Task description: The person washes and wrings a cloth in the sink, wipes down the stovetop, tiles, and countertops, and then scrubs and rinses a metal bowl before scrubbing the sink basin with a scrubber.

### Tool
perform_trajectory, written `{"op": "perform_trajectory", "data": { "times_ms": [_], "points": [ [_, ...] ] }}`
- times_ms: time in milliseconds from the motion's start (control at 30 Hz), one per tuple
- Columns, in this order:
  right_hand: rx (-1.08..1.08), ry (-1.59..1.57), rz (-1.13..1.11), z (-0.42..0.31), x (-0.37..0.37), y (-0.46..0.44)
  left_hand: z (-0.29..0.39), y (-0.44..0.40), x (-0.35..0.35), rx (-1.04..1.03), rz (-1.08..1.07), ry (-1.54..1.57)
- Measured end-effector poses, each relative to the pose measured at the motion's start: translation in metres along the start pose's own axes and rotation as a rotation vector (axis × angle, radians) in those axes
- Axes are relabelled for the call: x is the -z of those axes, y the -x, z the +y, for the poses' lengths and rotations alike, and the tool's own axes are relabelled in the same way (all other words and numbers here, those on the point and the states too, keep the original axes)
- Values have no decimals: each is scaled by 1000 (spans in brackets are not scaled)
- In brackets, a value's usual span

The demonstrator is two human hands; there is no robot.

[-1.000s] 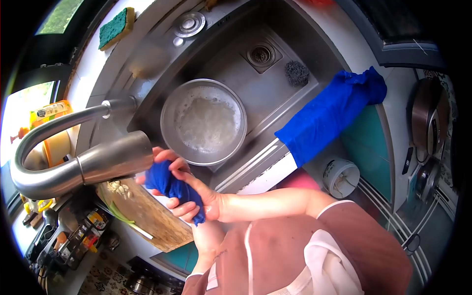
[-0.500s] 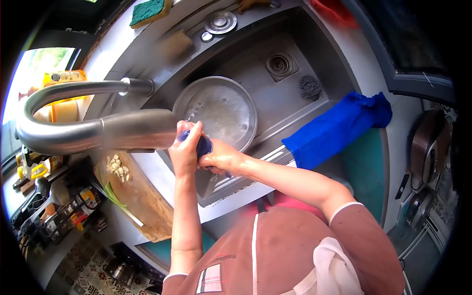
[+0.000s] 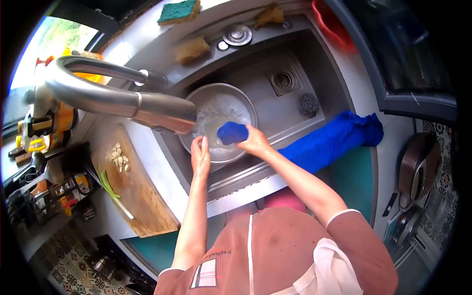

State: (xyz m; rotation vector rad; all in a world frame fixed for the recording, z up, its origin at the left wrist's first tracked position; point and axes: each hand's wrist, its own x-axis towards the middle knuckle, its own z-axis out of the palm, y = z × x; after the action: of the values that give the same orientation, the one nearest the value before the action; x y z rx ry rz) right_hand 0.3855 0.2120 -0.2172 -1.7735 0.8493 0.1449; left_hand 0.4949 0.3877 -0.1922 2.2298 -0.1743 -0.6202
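A bunched blue cloth [image 3: 232,133] hangs over the metal basin [image 3: 183,98] of cloudy, foamy water, and my right hand [image 3: 256,142] grips its right side. My left hand [image 3: 200,156] is at the basin's lower left rim, below the faucet head, apart from the cloth. Its fingers point up and are close together; whether they hold anything is too small to tell. The steel faucet [image 3: 162,114] arches in from the left. A larger blue cloth [image 3: 324,142] lies over the sink's front edge, partly behind my right forearm.
A cutting board [image 3: 147,196] with garlic cloves and a green onion lies left of the sink [image 3: 334,83]. A steel scrubber [image 3: 309,105] is near the drain. Sponges [image 3: 179,12] and a drain strainer [image 3: 237,35] line the back edge. A red container [image 3: 332,27] is at back right.
My hands were together squeezing the blue cloth near the faucet; now they are apart. My right hand has moved right with the cloth, over the basin. The camera view has shifted.
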Motion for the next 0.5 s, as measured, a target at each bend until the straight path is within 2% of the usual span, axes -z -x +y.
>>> {"op": "perform_trajectory", "data": {
  "times_ms": [33,67,100,167,200,267,300,333,400,467,500],
  "points": [
    [-75,-111,-46,-4,22,1,-16,5,11,39,-31,-48],
    [-86,-86,-45,-15,38,4,-35,11,16,1,-52,-107],
    [-97,-61,-45,-25,54,6,-33,17,21,98,-140,-36],
    [3,246,53,-45,71,24,-10,28,17,324,-335,320],
    [134,345,47,-54,73,35,19,39,16,430,-404,510],
    [409,382,58,-57,62,49,51,50,10,539,-623,952],
    [449,411,-28,-68,60,59,57,52,5,483,-761,1120],
    [486,443,-114,-81,61,70,54,50,-1,469,-721,1106],
    [527,376,-135,-91,60,84,63,54,-5,402,-427,1065],
    [463,-10,-193,-85,62,82,65,53,5,278,-362,1068],
    [304,-253,-275,-89,68,83,70,56,11,201,-336,1102]
  ]
}}
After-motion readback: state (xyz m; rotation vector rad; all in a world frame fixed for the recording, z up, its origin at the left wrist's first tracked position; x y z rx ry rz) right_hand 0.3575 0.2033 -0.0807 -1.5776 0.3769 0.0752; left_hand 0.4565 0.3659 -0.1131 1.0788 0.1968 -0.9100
